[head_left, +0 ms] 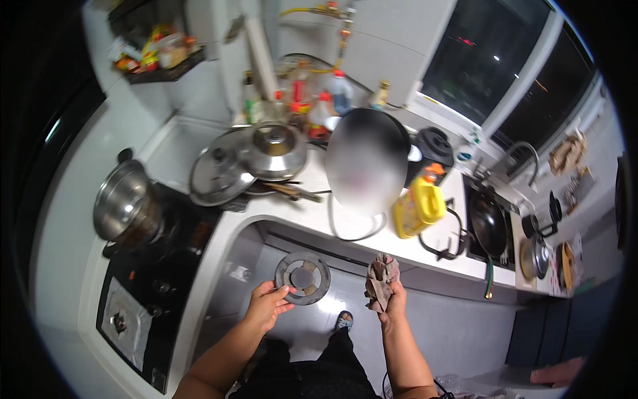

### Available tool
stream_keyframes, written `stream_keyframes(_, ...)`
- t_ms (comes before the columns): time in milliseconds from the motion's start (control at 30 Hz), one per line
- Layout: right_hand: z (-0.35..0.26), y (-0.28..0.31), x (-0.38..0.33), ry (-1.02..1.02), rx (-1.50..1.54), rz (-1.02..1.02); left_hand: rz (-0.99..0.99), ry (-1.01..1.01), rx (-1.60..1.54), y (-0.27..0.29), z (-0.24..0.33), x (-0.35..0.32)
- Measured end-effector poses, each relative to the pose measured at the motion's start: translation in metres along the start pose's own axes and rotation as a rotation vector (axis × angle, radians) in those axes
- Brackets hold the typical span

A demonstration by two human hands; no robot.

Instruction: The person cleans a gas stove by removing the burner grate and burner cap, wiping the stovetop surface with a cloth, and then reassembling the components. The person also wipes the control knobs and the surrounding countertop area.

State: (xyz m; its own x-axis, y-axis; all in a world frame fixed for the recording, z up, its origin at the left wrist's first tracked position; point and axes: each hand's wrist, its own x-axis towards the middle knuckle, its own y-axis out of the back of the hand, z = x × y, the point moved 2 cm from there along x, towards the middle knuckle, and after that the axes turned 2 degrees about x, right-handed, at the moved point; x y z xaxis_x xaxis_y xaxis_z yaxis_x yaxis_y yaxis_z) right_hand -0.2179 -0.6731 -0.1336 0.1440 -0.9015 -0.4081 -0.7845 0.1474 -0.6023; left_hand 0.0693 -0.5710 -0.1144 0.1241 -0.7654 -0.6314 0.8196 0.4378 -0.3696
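My left hand (267,307) pinches the lower left rim of a round, grey metal stove burner ring (319,279) with a solid disc in its middle, held above the floor. To its right, my right hand (397,302) grips a crumpled greyish-brown rag (382,282), apart from the ring. At the left is a black gas hob (156,306); its near burner (119,322) is bare inside a silvery square liner. A steel pot (123,206) stands at the hob's far end.
On the white counter (312,216) sit steel lids (219,176), bottles (319,110), a yellow jug (420,207) and a large round thing, mostly blurred. Farther right, a dark wok (487,223) rests in the sink beneath a tap (528,149). My foot (343,321) stands on the grey floor.
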Motion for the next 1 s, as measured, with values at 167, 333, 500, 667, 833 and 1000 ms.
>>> stream_keyframes(167,-0.061,0.133,0.008,0.096,-0.030,0.258,-0.060,0.098,0.032,-0.126,-0.066,0.082)
stream_keyframes(333,-0.127,0.168,0.009,0.094,-0.127,0.281,0.110,0.072,-0.130,-0.171,-0.097,0.150)
stream_keyframes(500,-0.148,0.182,0.023,0.087,-0.074,0.313,0.133,-0.050,-0.254,-0.161,-0.071,0.180)
stream_keyframes(667,-0.141,0.167,0.040,0.019,-0.137,0.213,0.343,-0.039,-0.197,-0.152,-0.055,0.244)
stream_keyframes(833,-0.128,0.156,0.050,-0.032,-0.215,0.158,0.480,-0.002,-0.218,-0.154,-0.057,0.274)
stream_keyframes(1000,-0.127,0.130,0.048,-0.085,-0.258,0.075,0.615,-0.015,-0.090,-0.171,-0.045,0.266)
